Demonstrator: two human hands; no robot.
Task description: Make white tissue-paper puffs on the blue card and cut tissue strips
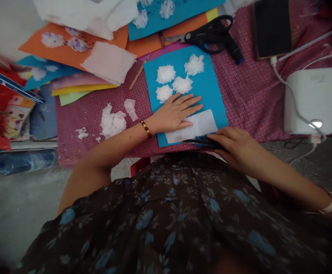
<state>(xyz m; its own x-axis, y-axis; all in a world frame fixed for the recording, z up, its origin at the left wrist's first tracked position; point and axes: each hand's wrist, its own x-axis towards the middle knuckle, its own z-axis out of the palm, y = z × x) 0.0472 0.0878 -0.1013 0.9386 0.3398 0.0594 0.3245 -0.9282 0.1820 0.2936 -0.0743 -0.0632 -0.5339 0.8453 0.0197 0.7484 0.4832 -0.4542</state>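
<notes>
My left hand (180,110) lies flat with fingers spread on a blue sheet of paper (217,89). Its thumb rests along the upper edge of a white tissue strip (196,127) near the sheet's front edge. Several crumpled white tissue puffs (194,64) sit on the sheet beyond my fingers. My right hand (234,146) is closed around a dark slim tool (201,142), black with some blue, at the strip's lower edge. Its tips point left; its exact kind is unclear.
Black scissors (208,36) and a blue-tipped marker (235,49) lie beyond the sheet. Tissue scraps (113,121) and a wooden stick (139,72) are on the left. A phone (272,28) and a cabled white box (310,101) stand right. A plastic bottle (20,163) lies lower left.
</notes>
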